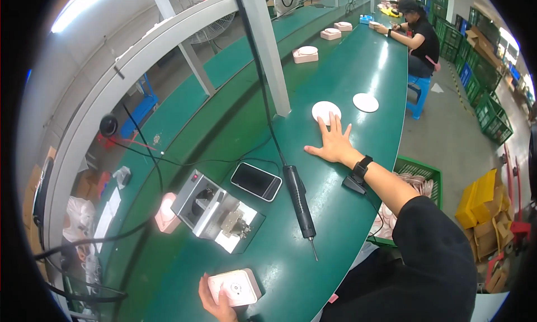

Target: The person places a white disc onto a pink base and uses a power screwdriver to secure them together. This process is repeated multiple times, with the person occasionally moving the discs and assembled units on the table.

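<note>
Black sleeve (pixel 433 243) cloth on the right arm lies nearest, leaning across a long green bench (pixel 302 285). Beside the bench, low on the right, stands a green crate (pixel 438 190) of pale parts. On the bench is a grey metal device (pixel 196 201), with a black electric screwdriver (pixel 299 201) to its right, bit toward the person; whether it hangs or rests I cannot tell. Between them lies a dark-screened phone (pixel 256 181).

At the near end of the bench sits a pink box (pixel 249 280), its pale face upward. The left hand (pixel 214 301) is curled partway closed around its left side, thumb on top. Farther up, the right hand (pixel 334 143) is spread wide, fingertips at the near edge of a white disc (pixel 324 108); nothing is visibly gripped, and contact is hard to judge. A second disc (pixel 366 102) lies loose just beside it.

Boxes up the line (pixel 305 54) carry round white tops; the held one has none, so it seems less complete, with both discs unfitted.
</note>
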The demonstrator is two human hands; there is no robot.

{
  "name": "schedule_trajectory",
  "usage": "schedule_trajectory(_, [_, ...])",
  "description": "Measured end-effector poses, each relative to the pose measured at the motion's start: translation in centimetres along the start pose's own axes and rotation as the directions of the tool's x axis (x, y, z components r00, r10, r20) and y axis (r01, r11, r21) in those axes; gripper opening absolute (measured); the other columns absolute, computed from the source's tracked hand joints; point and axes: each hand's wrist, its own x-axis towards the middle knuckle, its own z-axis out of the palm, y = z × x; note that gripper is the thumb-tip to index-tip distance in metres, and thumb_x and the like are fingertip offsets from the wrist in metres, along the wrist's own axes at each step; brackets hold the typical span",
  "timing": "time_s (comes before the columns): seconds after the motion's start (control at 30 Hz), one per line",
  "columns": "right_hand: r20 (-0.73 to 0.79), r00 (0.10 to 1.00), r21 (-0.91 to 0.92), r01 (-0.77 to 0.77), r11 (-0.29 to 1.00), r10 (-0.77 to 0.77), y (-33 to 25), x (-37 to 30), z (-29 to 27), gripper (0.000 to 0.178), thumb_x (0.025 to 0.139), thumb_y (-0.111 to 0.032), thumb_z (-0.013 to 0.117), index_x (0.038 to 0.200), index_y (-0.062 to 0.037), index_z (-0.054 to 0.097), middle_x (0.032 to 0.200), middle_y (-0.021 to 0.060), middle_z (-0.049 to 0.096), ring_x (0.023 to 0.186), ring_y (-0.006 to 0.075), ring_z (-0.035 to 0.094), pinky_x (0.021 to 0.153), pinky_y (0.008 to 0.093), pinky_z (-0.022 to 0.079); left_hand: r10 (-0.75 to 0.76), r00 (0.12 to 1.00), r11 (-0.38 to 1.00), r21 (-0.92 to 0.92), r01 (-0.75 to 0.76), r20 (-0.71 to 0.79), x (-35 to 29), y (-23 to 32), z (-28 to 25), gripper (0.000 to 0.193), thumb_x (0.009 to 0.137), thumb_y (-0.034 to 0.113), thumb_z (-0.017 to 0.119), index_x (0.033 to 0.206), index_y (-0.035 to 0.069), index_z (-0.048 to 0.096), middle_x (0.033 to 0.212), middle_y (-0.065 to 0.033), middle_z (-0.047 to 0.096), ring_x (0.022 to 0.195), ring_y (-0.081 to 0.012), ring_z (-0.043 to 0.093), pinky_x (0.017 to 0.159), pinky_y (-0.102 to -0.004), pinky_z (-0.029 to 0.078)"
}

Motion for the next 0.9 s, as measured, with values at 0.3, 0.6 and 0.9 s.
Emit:
schedule_trajectory(0.3, [-0.42, 0.694, 0.437, 0.719, 0.54, -0.585, -11.0, -1.3, -4.5, 0.024, 0.085, -0.016, 0.075, 0.105, -0.0062, 0.067, 0.102, 0.0123, 0.067, 0.099, 0.0325, 0.067, 0.086, 0.0444, 0.053, 0.01, 0.999, 1.0, -0.001, -0.01, -0.044, 1.5, 0.1, 0.8, 0.06, 0.086, 0.018, 0.067, 0.138, -0.01, 0.054, 0.139, -0.0238, 0.061, 0.123, -0.0304, 0.06, 0.112, -0.0415, 0.043])
schedule_trajectory(0.6, [0.002, 0.653, 0.216, 0.739, 0.638, -0.757, -21.1, -0.6, 2.8, 0.035, 0.079, -0.026, 0.083, 0.101, -0.0036, 0.066, 0.101, 0.0159, 0.072, 0.1, 0.0348, 0.071, 0.086, 0.0501, 0.053, -0.054, 0.986, 0.998, -0.035, 0.049, -0.156, 1.2, -1.1, 1.2, 0.054, 0.083, 0.009, 0.073, 0.132, -0.008, 0.058, 0.124, -0.017, 0.067, 0.115, -0.0266, 0.065, 0.107, -0.0386, 0.048])
schedule_trajectory(0.9, [0.025, 0.745, 0.157, 0.656, 0.738, -0.667, -22.9, -0.4, 5.1, 0.015, 0.082, -0.018, 0.077, 0.084, -0.0034, 0.077, 0.087, 0.0193, 0.076, 0.085, 0.0351, 0.077, 0.077, 0.0445, 0.06, -0.046, 0.986, 0.998, -0.047, 0.038, -0.163, 1.6, -0.8, 0.8, 0.05, 0.08, 0.005, 0.074, 0.128, -0.007, 0.061, 0.119, -0.0175, 0.07, 0.11, -0.0261, 0.068, 0.102, -0.0387, 0.051])
